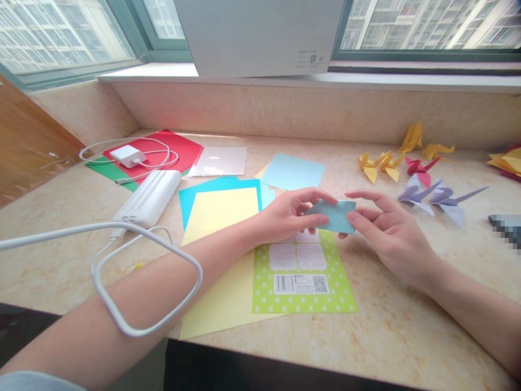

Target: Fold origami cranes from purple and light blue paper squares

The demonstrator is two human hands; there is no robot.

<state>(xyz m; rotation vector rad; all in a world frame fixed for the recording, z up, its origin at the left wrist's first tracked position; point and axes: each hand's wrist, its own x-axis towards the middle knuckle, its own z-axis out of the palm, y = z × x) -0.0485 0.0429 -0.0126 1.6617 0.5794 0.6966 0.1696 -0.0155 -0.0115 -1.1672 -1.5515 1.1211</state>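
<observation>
A small folded piece of light blue origami paper point(337, 216) is held between both my hands above a green polka-dot sheet point(264, 293). My left hand point(299, 213) pinches its left side between thumb and fingers. At the paper's right edge, my right hand point(378, 225) grips with the thumb in front and fingers behind; its index finger is raised along the top. Under my left forearm lie pale yellow sheets point(228, 209) and a bright blue sheet point(189, 198). A light blue square sheet point(293, 171) rests just behind my hands.
Folded paper cranes in yellow point(411, 137), red point(421, 169) and purple point(448, 198) stand at the right. A white power bank point(148, 198) with a cable point(122, 320) looping over my left forearm lies left. Red paper point(179, 149) and a charger point(128, 156) are behind it.
</observation>
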